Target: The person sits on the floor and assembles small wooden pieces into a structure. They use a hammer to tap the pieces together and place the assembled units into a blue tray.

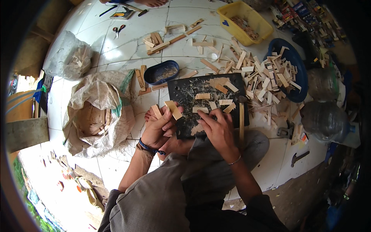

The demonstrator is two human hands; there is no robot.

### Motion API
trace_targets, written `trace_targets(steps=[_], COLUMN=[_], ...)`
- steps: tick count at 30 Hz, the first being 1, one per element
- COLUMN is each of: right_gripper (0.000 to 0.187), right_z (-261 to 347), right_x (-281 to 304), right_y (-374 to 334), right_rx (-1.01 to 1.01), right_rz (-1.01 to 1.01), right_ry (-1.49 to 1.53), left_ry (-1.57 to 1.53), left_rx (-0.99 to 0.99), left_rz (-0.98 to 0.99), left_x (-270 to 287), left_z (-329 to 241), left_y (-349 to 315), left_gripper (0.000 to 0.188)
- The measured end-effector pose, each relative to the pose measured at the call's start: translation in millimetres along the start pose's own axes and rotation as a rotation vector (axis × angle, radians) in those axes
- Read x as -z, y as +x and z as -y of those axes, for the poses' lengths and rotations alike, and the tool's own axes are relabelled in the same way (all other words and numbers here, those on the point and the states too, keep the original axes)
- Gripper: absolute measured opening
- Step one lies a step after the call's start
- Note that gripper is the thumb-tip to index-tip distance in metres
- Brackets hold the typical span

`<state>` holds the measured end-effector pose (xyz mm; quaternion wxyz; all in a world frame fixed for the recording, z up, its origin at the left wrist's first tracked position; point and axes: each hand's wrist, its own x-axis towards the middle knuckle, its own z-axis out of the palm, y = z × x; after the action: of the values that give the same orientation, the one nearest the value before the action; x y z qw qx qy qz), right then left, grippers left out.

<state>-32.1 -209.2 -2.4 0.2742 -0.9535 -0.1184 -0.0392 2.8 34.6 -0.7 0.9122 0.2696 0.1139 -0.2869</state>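
My left hand (160,125) is closed on small flat wooden pieces. One wooden piece (173,110) stands up between thumb and fingers, and a second wooden piece (156,111) sticks out beside it. Over the black board (183,131), my right hand (219,129) has its fingers apart. Its index fingertip is at a pale wooden strip (200,110) lying flat. Several other short wooden pieces (202,96) lie scattered on the board among dark shavings. A hammer (242,120) with a wooden handle rests along the board's right edge, next to my right hand.
A heap of wooden pieces (266,77) spills from a blue basin (303,83) at right. An open woven sack (75,116) stands left, a blue oval tub (158,81) beyond the board. Farther off are a yellow basin (228,29) and scissors (118,30). Another hammer (300,157) lies right.
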Motion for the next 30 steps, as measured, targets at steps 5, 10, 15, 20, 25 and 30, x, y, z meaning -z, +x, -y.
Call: trace_targets(steps=[5,10,15,20,25,30], right_gripper=[0.029,0.029,0.034,0.034,0.029,0.025], right_z=[-2,24,32,11,0,2], right_x=[19,34,24,11,8,20], right_y=[7,7,4,-12,-27,-26], right_rx=[-0.198,-0.231,-0.322,-0.195,-0.082,-0.262], right_rz=[-0.055,-0.034,0.001,-0.105,-0.035,-0.074], right_ry=[-0.053,0.662,0.701,0.451,0.13,0.399], left_ry=[0.085,0.491,0.29,0.614,0.524,0.761], left_rx=[0.008,-0.023,0.001,-0.082,-0.123,-0.266], left_rz=[0.025,-0.097,-0.065,-0.116,-0.221,-0.184], left_x=[-6,-12,-17,-23,-24,-26], left_z=[6,20,38,23,7,25], left_y=[1,10,12,7,16,17], left_gripper=[0.033,0.031,0.041,0.056,0.06,0.045])
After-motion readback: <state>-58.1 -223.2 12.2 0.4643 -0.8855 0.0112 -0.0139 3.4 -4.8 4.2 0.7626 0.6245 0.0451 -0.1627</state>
